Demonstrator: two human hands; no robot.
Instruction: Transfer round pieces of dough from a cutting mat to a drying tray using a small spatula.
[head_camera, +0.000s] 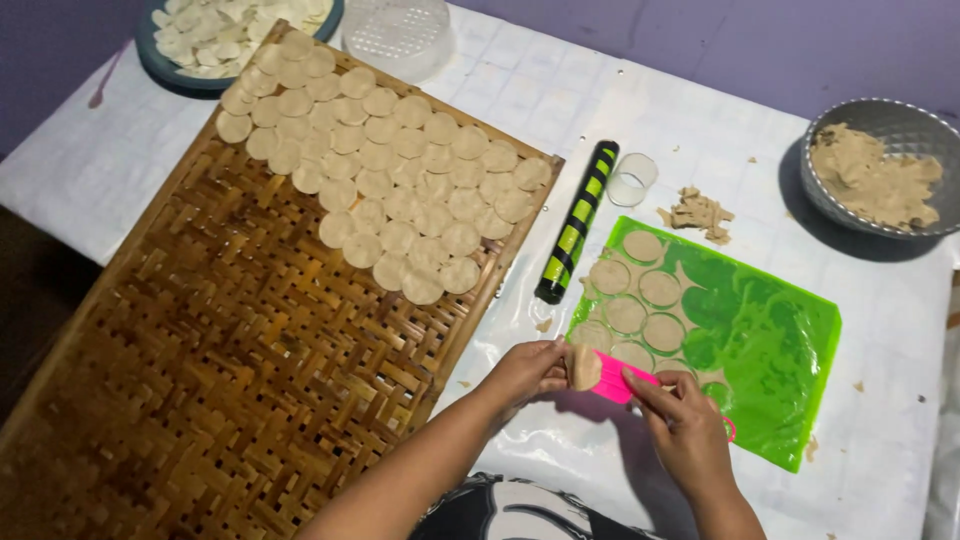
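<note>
My left hand (527, 372) pinches a thin round dough disc (583, 367) at the near edge of the green mat (775, 340). My right hand (682, 425) holds a pink flat scraper (612, 383) whose tip lies under that disc. Several more cut dough discs (640, 300) lie on the left part of the mat. To the left, a large woven bamboo tray (230, 360) carries many overlapping dough discs (390, 170) on its far half.
A black and green striped rolling pin (578, 222) lies between tray and mat, beside a small clear round cutter (632, 178). Dough scraps (698, 212) sit above the mat. A grey bowl of dough (880, 170) stands far right; a blue bowl of discs (215, 35) and a clear lid (398, 35) far left.
</note>
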